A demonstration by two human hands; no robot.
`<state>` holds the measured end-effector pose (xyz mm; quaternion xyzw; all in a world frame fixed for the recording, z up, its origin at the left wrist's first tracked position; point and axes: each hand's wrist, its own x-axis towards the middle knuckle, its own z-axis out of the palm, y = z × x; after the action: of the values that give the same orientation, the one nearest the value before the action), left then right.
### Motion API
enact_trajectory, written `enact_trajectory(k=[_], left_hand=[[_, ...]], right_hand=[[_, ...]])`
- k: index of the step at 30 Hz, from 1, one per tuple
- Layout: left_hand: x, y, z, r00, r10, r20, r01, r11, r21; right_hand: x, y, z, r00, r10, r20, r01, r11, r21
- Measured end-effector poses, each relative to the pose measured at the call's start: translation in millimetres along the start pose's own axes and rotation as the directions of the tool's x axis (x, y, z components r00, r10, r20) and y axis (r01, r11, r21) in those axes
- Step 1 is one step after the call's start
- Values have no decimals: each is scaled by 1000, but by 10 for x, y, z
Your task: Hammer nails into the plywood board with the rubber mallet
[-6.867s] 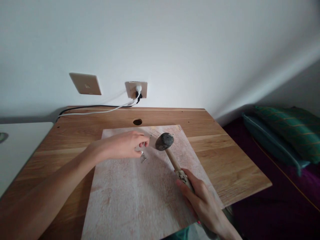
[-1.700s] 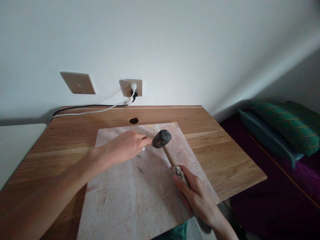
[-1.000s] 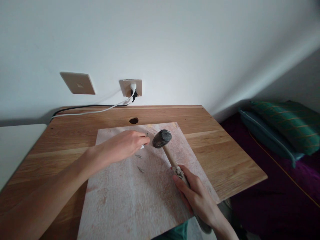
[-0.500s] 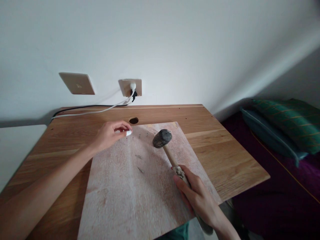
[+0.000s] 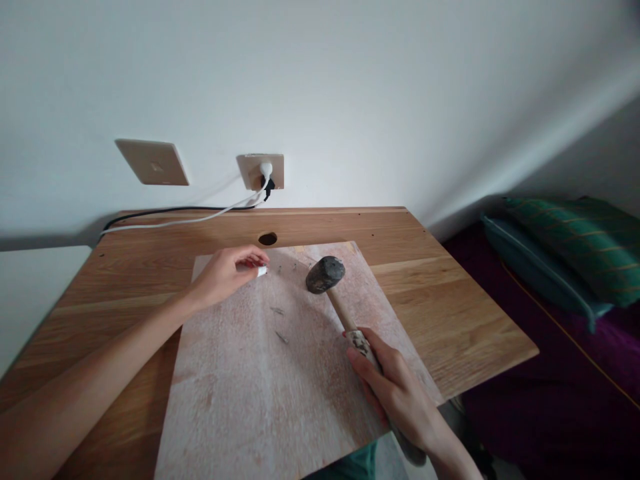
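Observation:
My right hand (image 5: 393,383) grips the handle of a rubber mallet (image 5: 326,275), whose dark head hovers over the far part of a whitish wooden board (image 5: 225,373). At the board's far left, my left hand (image 5: 235,270) is pinched, with a white wrap around the thumb tip. Whatever sits between those fingertips is too small to make out. Just right of them, small nails (image 5: 295,266) seem to stand in the board. Loose nails (image 5: 282,337) lie nearer the board's middle.
Beneath the board is a wooden desk (image 5: 450,313) with a round cable hole (image 5: 267,239). White and black cables (image 5: 200,219) run along its back edge to a wall socket (image 5: 275,172). Cushions (image 5: 575,253) rest on purple cloth at the right.
My left hand has moved slightly right and toward me, its fingertips now lower over the board. The right hand and mallet stay almost where they were.

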<state>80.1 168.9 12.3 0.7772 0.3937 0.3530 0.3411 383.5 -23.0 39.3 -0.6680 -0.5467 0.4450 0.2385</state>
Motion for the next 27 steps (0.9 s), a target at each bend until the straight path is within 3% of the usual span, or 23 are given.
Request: enact_trajectory(k=[13, 27], left_hand=[[-19, 2, 26, 1000, 24, 9, -24, 999, 24], [-21, 62, 57, 993, 119, 10, -119, 979, 167]], right_hand=[[-5, -2, 3, 1000, 8, 30, -9, 1000, 13], [-20, 8, -8, 999, 32, 43, -33, 999, 27]])
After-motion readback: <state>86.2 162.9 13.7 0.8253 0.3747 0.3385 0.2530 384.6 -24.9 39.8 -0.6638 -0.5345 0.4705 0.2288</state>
